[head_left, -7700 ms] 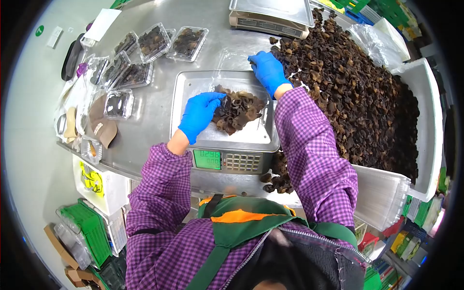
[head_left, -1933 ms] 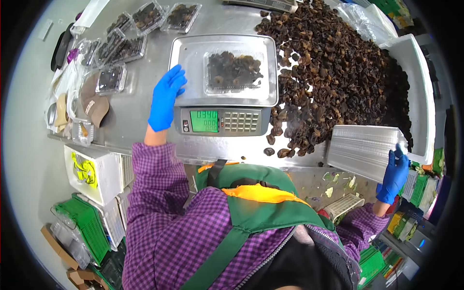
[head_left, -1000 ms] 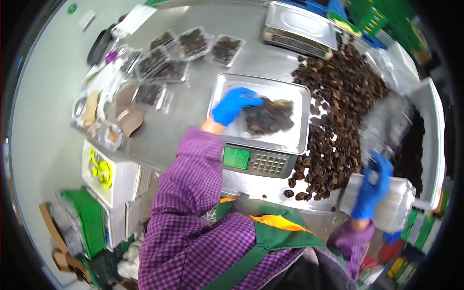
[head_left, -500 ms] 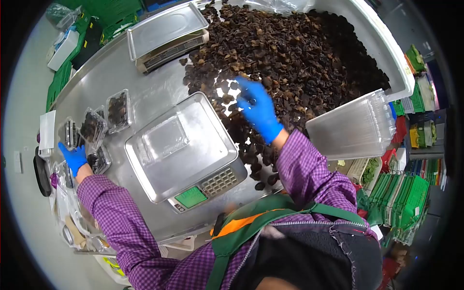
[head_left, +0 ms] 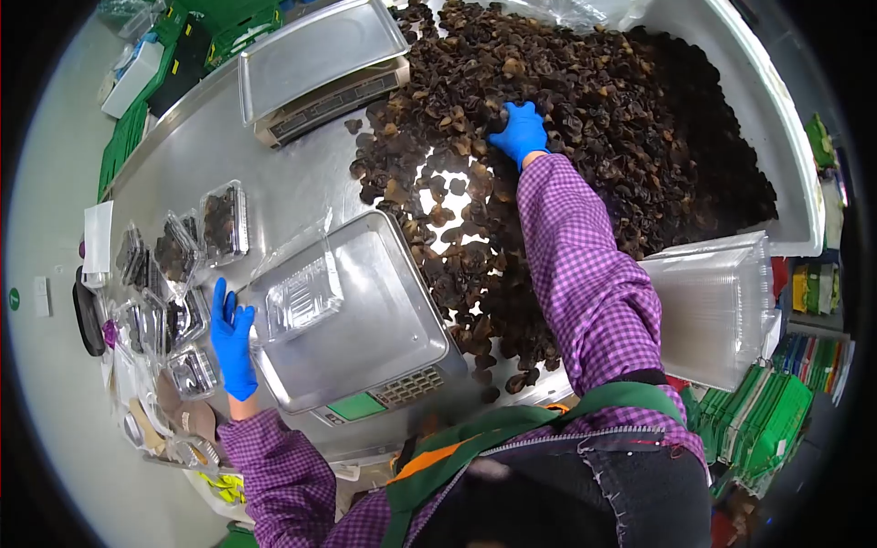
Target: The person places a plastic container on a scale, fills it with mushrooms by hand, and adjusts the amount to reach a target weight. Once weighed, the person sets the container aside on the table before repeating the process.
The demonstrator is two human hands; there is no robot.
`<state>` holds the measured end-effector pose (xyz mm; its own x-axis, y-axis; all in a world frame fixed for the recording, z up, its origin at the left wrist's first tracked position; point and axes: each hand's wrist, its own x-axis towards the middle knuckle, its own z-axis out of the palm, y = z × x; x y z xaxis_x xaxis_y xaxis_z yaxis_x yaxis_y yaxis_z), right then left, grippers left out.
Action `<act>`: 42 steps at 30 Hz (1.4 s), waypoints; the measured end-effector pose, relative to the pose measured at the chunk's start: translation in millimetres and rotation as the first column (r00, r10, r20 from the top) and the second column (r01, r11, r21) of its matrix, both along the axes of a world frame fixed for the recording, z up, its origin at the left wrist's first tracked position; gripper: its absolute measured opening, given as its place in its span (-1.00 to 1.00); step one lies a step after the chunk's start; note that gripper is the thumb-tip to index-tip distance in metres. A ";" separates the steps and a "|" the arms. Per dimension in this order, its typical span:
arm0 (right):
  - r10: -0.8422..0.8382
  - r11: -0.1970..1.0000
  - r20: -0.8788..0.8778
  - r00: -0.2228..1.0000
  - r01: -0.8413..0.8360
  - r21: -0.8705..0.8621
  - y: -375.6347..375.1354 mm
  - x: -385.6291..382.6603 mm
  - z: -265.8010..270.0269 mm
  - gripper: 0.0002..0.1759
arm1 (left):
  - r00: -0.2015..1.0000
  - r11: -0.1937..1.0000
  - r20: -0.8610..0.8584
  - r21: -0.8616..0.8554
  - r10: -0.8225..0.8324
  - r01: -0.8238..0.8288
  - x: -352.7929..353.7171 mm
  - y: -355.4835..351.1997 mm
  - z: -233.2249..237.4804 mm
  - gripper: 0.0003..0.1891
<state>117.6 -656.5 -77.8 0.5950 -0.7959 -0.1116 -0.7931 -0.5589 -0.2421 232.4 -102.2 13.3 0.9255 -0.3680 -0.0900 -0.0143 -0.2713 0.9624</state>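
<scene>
My right hand point(head_left: 521, 132), in a blue glove, reaches into a large heap of dark brown wood ear mushrooms point(head_left: 585, 100). Its thumb and fingers curl round some of them, and the fingertips are partly hidden. My left hand point(head_left: 234, 340), also gloved in blue, is at the left rim of the scale point(head_left: 365, 338), fingers stretched and apart, holding nothing. Close to those fingers, a clear plastic box point(head_left: 301, 297) lies on the scale's steel pan with its lid tilted up. The scale's green display faces me.
Several filled clear boxes point(head_left: 221, 224) stand on the steel table at the left. A second scale point(head_left: 324, 64) is at the back. On the right a stack of clear plastic boxes point(head_left: 708, 306) leans by the heap, with green crates point(head_left: 763, 411) beyond the edge.
My right hand has moved farther into the heap. My left hand has left the filled boxes and come right, to the scale. The clear box's lid now stands raised.
</scene>
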 end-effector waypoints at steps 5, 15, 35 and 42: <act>0.113 0.992 0.142 0.983 -0.121 0.043 6.5 -55.8 -29.0 -0.46 | 1.000 0.984 -0.016 -0.180 0.001 -0.004 -32.4 -15.8 -16.1 -0.31; -0.264 0.677 0.636 0.725 -0.331 0.658 130.3 -113.2 102.1 -0.67 | 0.974 0.899 0.140 -0.426 0.177 -0.102 -123.1 -54.4 -9.8 -0.36; 0.309 0.858 0.735 0.604 -0.510 0.058 203.6 -71.1 83.5 -0.42 | 0.977 0.952 0.114 -0.269 0.181 -0.145 -145.0 -38.4 -22.9 -0.42; 0.346 0.932 0.153 0.926 -0.358 0.059 103.2 -123.1 -37.5 -0.21 | 0.971 0.959 0.119 -0.219 0.210 -0.180 -141.8 -31.1 -20.4 -0.47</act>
